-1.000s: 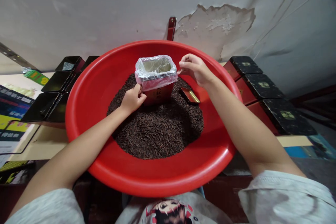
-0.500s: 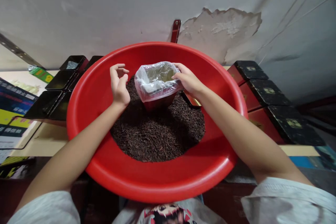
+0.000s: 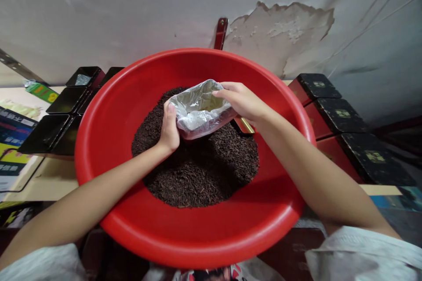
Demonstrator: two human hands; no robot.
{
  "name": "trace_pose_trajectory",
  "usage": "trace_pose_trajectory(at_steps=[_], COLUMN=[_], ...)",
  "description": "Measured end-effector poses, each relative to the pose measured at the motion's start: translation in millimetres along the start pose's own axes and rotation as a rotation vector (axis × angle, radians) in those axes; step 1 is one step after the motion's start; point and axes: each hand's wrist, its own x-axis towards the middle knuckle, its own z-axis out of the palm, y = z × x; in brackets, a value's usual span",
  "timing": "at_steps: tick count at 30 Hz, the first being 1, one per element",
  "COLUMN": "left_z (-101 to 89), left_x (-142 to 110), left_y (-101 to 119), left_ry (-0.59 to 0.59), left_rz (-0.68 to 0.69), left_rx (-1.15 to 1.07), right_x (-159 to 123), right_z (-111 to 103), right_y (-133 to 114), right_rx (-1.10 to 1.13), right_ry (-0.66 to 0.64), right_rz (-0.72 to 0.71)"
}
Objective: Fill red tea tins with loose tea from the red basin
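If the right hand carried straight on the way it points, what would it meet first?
The clear plastic bag, whose right edge the right hand is touching. Beyond it, across the opening, probably the left hand, though depth is unclear.

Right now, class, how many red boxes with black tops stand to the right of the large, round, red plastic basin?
3, in one front-to-back row: the far box, the middle box and the near box. Others may be hidden behind the basin.
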Motion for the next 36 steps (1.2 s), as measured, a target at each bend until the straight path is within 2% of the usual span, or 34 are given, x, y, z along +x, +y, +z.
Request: trace_pose_trajectory(at_steps=[3,7,10,13,15,16,18,19,21,23,27,29,31,34,36], left_z=[0.6,-6.7,-12.6,-17.7,-21.7,-24.0,-28.5,-30.5,-33.0,-32.7,-23.0,-16.6,-12.5,-12.8,-15.6], left_x=[-3.6,-6.8,-2.0,9.9,17.7,20.6,23.3,23.5,22.0,18.6,6.9,-0.2,-6.0,-9.6,-8.7], left_y=[-16.3,-30.0,-28.4,-12.3,6.2,17.0,40.2,51.9,73.9,92.9,116.4,119.7,119.1,116.5,116.3], left_ry=[0.07,0.067,-0.008,-0.135,-0.119,-0.055,0.049,0.037,-0.093,-0.252,-0.429,-0.523,-0.585,-0.574,-0.544], left_rz=[0.045,0.109,0.132,0.1,0.079,0.089,0.161,0.176,0.162,0.102,0.076,0.104,0.138,0.177,0.179], left_rx=[0.083,0.223,0.268,0.218,0.21,0.244,0.356,0.411,0.525,0.639,0.831,0.867,0.862,0.873,0.917], right_x=[6.1,10.9,8.8,5.6,4.7,4.6,3.8,2.3,-4.6,-17.8,-55.9,-73.4,-86.6,-96.0,-92.5], right_z=[0.1,1.9,1.6,-0.8,-2.6,-3.3,-4.4,-4.9,-5.6,-4.7,7.8,17.8,27.0,35.4,37.9], right_y=[1.4,5.8,7.9,8.8,10.0,10.9,12.5,12.5,8.8,-1.3,-33.2,-46.4,-54.4,-57.6,-53.3], right_rx=[0.004,0.164,0.237,0.105,-0.064,-0.161,-0.361,-0.457,-0.619,-0.76,-1.072,-1.088,-1.065,-1.029,-0.997], right_ry=[-0.035,-0.107,-0.071,-0.061,-0.061,-0.035,0.048,0.071,0.029,-0.029,0.099,-0.007,-0.108,-0.147,-0.222], right_rz=[0.094,0.238,0.313,0.362,0.322,0.268,0.098,0.002,-0.159,-0.259,-0.372,-0.391,-0.339,-0.255,-0.228])
